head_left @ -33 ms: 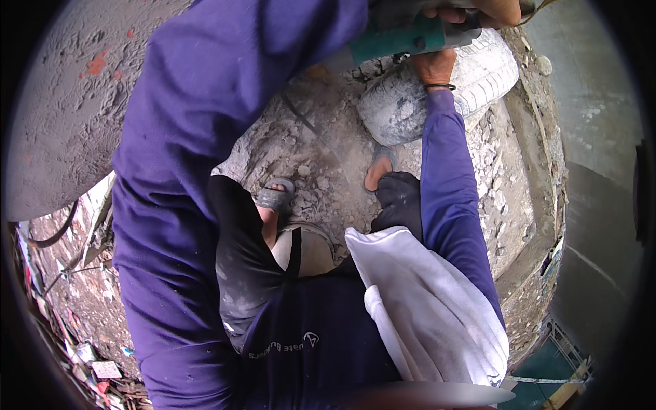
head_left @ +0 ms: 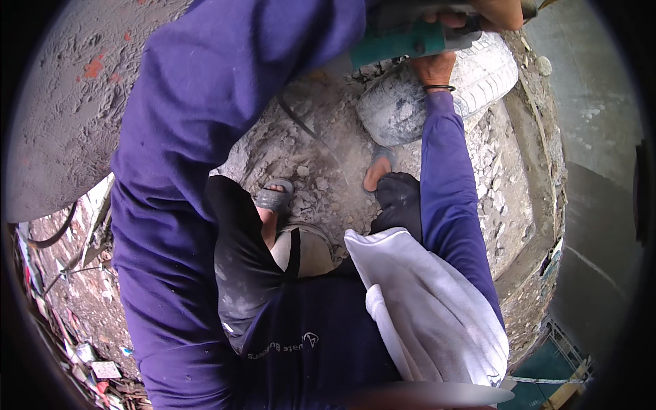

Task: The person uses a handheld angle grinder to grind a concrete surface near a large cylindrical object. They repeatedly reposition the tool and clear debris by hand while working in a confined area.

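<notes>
A teal-and-black power tool [head_left: 403,42] spans the top of the head view. My left hand [head_left: 492,12] grips it at the upper right, fingers partly hidden behind the housing. My right hand [head_left: 434,67], with a dark band at the wrist, is closed against the tool's underside; its fingertips are mostly covered. Behind that hand lies a dusty white-grey tyre [head_left: 485,68]. A dark hose or cable [head_left: 301,119] runs across the rubble beneath. The tool's working end is hidden by my left sleeve.
Rough grey concrete [head_left: 75,96] fills the upper left. My sandalled feet [head_left: 273,195] stand on broken rubble [head_left: 318,164]. Scattered debris [head_left: 106,369] lies at lower left. A smooth grey surface [head_left: 594,205] runs along the right, with a metal frame [head_left: 567,345] below it.
The power tool and both my hands have shifted very slightly downward; the rest looks the same.
</notes>
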`<state>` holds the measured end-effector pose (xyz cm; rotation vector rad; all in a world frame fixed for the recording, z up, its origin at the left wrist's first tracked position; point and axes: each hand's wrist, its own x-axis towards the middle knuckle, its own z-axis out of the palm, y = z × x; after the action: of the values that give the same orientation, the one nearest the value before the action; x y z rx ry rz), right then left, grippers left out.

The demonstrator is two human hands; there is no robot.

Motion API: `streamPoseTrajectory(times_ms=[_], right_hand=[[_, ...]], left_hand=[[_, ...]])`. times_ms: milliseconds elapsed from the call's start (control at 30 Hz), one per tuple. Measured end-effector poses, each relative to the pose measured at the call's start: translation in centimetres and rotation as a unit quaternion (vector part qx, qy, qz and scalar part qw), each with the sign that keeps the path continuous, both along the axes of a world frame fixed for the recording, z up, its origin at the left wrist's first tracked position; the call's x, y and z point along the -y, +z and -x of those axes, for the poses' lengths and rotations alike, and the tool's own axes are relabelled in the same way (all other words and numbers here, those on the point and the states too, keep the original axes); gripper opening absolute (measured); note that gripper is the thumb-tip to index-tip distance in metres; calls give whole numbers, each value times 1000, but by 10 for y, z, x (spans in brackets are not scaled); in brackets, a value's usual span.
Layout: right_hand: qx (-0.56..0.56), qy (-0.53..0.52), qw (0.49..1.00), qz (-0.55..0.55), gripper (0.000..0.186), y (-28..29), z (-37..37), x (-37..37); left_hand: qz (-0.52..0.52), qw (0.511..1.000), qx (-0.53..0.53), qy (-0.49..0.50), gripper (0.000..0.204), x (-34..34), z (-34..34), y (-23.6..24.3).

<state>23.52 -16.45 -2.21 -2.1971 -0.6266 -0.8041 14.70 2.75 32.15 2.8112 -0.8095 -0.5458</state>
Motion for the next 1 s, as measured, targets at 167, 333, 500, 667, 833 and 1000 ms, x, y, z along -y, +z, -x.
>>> streamPoseTrajectory(times_ms=[167,333,500,667,833,1000], right_hand=[[48,35,997,52,37,-3,-5,8],[80,47,992,81,25,-23,-10,17],[81,78,984,139,33,-36,-13,34],[11,66,994,91,32,-63,-26,57],[92,32,991,90,26,-21,-25,26],[88,43,995,24,26,17,-12,10]], left_hand=[[-31,999,11,-26,31,8,-1,4],[-41,998,18,-42,32,3,-1,5],[-48,997,35,-52,33,18,-6,11],[-49,995,45,-70,34,18,-6,10],[-76,996,19,-36,35,5,4,11],[-103,994,7,-29,37,19,-1,15]])
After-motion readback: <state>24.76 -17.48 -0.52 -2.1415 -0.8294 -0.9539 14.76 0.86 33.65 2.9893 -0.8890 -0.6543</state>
